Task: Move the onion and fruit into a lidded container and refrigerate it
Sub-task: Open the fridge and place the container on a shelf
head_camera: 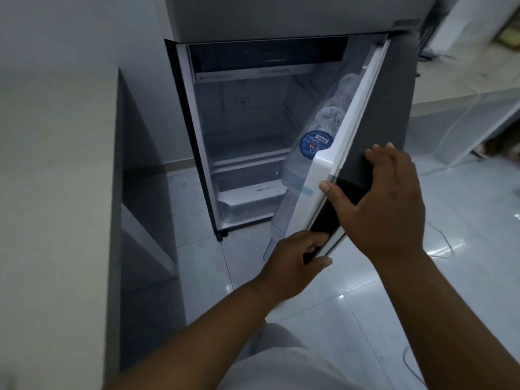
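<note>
The grey fridge (253,18) stands ahead with its lower door (391,108) swung partly open to the right. Its unlit inside (247,128) shows bare shelves and a clear crisper drawer (247,190) at the bottom. My right hand (385,201) lies flat on the door's dark outer face, thumb hooked over its free edge. Lower down, my left hand (292,266) grips the same edge near the door's bottom corner. No onion, fruit or lidded container is in view.
Water bottles (318,139) with blue labels stand in the door rack. A pale counter (56,192) with open shelves under it runs along the left, close to the fridge. A low white bench (464,102) sits at the back right. A thin cable (447,243) lies on the glossy tiled floor.
</note>
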Motion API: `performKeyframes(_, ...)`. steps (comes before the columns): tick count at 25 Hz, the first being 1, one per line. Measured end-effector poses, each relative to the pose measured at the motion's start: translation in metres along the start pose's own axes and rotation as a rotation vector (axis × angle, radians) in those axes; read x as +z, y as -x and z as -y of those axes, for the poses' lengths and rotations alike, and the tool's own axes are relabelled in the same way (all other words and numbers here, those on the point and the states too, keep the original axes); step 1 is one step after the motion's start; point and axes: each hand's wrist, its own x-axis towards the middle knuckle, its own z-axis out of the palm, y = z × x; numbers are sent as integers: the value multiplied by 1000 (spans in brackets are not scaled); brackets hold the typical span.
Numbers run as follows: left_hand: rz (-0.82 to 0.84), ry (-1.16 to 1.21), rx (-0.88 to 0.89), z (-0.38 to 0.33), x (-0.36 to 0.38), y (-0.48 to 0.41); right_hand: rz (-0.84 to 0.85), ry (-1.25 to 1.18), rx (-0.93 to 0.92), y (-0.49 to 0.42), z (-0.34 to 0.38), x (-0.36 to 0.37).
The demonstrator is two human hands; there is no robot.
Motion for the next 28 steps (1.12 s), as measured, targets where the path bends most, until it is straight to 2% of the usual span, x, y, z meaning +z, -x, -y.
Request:
performKeyframes(3, -1, 42, -61, 13, -14, 27, -58, 39, -7, 13, -18, -21)
performKeyframes(5, -112, 94, -144, 24, -37, 52, -96, 17, -73, 25, -14, -28)
performKeyframes(7, -304, 137, -255, 33, -63, 81, -42, -105, -180, 41, 13, -19)
performKeyframes(9, -526, 156, -356, 42, -89, 115, 139, -282, -308, 61, 56, 8)
performKeyframes(11, -718, 156, -427, 49, -110, 157, 394, -438, -399, 83, 99, 42)
performKeyframes(13, -893, 97, -485, 53, -125, 204, 675, -571, -439, 102, 136, 78)
performKeyframes(16, -1249, 55, -546, 57, -137, 281, 1087, -665, -440, 132, 199, 125)
performKeyframes(19, -1689, -124, -677, 60, -138, 352, 1325, -710, -366, 161, 272, 161)
performKeyframes(21, -1886, -206, -860, 68, -138, 387, 1362, -666, -398, 177, 323, 182)
performKeyframes(22, -1934, -165, -969, 73, -139, 401, 1372, -636, -439, 185, 348, 190)
performKeyframes(24, -1965, 64, -1114, 83, -145, 419, 1431, -575, -492, 201, 391, 205)
performKeyframes(26, -1940, 309, -1150, 93, -154, 429, 1510, -484, -536, 216, 420, 220)
performKeyframes(28, -1895, 450, -1133, 101, -159, 434, 1590, -406, -566, 230, 433, 232)
